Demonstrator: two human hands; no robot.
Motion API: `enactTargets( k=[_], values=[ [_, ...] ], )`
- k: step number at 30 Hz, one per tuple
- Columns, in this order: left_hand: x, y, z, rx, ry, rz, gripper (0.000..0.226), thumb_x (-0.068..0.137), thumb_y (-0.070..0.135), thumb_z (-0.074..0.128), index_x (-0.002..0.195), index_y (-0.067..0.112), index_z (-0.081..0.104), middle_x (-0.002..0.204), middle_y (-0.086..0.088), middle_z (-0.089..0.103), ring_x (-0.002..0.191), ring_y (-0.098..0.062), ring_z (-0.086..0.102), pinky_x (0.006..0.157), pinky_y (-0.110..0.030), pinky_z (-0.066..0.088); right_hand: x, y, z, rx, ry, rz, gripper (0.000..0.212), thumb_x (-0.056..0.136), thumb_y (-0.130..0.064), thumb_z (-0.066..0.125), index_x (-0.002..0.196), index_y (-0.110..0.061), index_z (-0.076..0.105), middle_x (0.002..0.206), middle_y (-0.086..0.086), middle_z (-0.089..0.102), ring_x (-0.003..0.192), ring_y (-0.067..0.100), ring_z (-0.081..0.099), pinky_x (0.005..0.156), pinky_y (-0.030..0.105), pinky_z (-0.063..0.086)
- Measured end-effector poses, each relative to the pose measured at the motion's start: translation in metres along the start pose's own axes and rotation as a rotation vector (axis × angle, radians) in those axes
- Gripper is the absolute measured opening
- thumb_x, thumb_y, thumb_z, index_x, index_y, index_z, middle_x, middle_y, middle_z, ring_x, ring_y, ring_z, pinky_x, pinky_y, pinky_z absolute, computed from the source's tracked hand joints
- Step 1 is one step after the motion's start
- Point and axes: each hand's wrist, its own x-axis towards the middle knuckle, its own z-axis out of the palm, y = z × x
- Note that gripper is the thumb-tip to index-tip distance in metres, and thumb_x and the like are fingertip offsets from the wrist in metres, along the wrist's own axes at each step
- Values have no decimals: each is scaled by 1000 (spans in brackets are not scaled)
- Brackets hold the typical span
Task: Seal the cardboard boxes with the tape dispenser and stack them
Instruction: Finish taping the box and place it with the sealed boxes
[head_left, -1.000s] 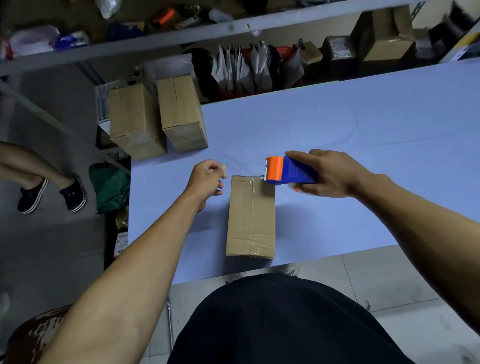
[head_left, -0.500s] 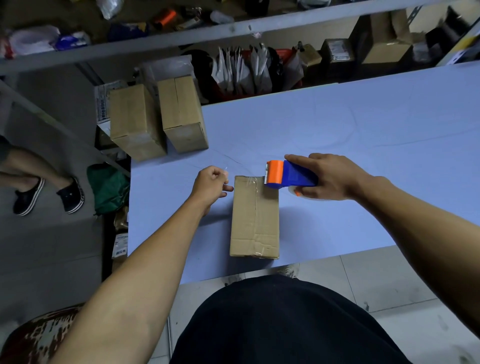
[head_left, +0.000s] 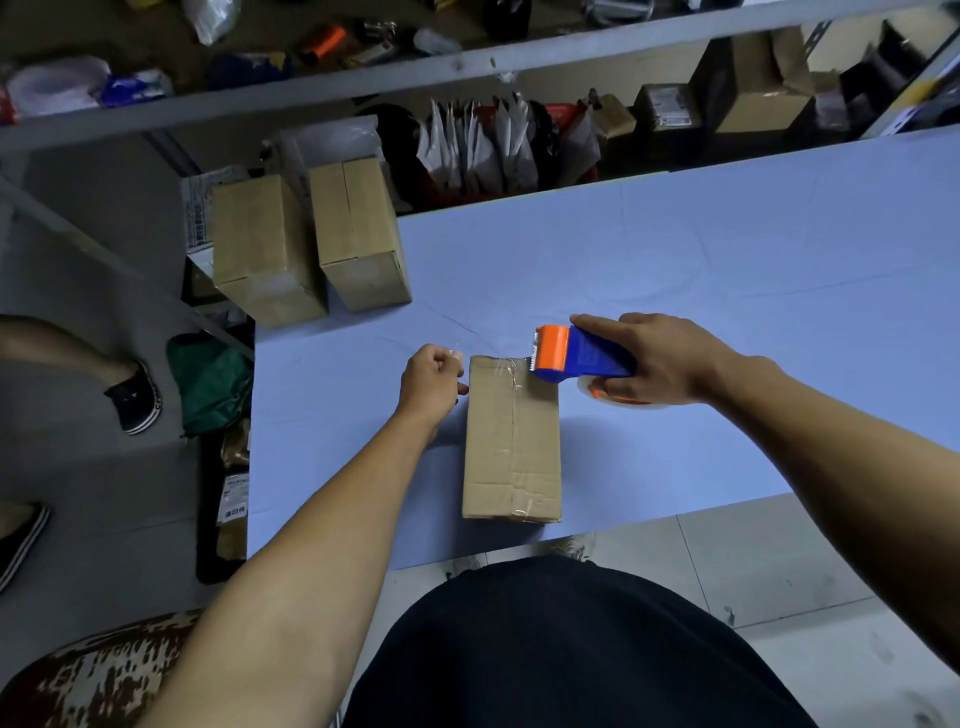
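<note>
Head view shows the cardboard box (head_left: 511, 441) lying near the tabletop's (head_left: 701, 270) front edge, seam up. The right hand (head_left: 660, 364), fingers clamped round the tape dispenser (head_left: 576, 356), sets its cutter at the box's far end, likely to sever tape. The left hand (head_left: 431, 382) pinches a clear tape strip, probably holding it taut. Two other boxes (head_left: 306, 244) wait at the far left corner.

Brown box (head_left: 511, 441) flat near table edge w/ blue-orange tape dispenser (head_left: 576, 356) at far end; 2 boxes (head_left: 311, 244) far-left corner.
</note>
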Motion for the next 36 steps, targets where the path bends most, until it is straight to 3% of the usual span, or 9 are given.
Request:
enactTargets(
  k=[5,11,13,18,23,26,29,32,36],
  values=[
    [-5,-3,18,6,84,-10,13,102,24,51,101,12,55,103,-7,63,91,-22,59,85,-37,51,1,1,3,2,5,-6,75,87,-54,62,153,-38,29,97,-4,52,82,19,49,71,30,40],
    [-7,0,24,23,103,-35,17,104,27,48,107,12,56,110,-5,62,101,-22,58,83,-30,44,1,5,7,15,15,1,76,87,-52,63,153,-38,28,101,-1,55,84,21,51,71,30,40],
    [-6,-2,25,44,95,-40,20,104,31,48,108,13,57,113,-4,62,108,-24,59,89,-33,46,1,6,10,26,18,-2,76,87,-51,63,153,-37,28,101,-1,56,86,22,53,71,31,41],
    [-10,0,25,-28,5,-230,63,95,51,59,144,17,41,142,-5,49,127,-27,52,106,-41,44,-1,9,14,28,12,-3,77,87,-51,63,154,-38,27,103,-1,56,86,21,52,72,31,43],
    [-17,6,20,105,239,17,32,99,27,55,126,10,55,124,-8,62,117,-27,58,94,-31,43,-1,12,19,35,25,-5,78,87,-52,62,154,-38,26,106,0,58,86,21,52,72,31,44],
    [-30,13,24,196,117,172,43,103,36,46,138,12,51,141,-6,54,130,-23,50,105,-33,39,-1,14,21,32,23,-8,78,87,-51,62,154,-38,25,107,1,58,87,22,52,72,31,43],
    [-35,18,34,357,-27,111,57,106,46,31,152,12,35,157,-8,38,143,-27,36,115,-37,29,-1,14,22,37,31,-10,78,87,-51,63,154,-37,25,108,1,58,90,24,55,72,31,44],
    [-33,18,35,450,-49,83,59,108,45,19,139,8,52,144,-16,52,133,-34,46,108,-39,34,-4,15,23,54,36,-7,78,87,-54,63,153,-37,26,104,1,57,87,24,54,71,31,42],
    [-29,14,31,508,-65,101,61,108,43,16,129,5,60,134,-19,59,125,-37,50,103,-41,38,-15,24,27,97,43,15,81,85,-64,59,153,-37,24,100,1,56,83,24,54,72,32,44]
  ],
)
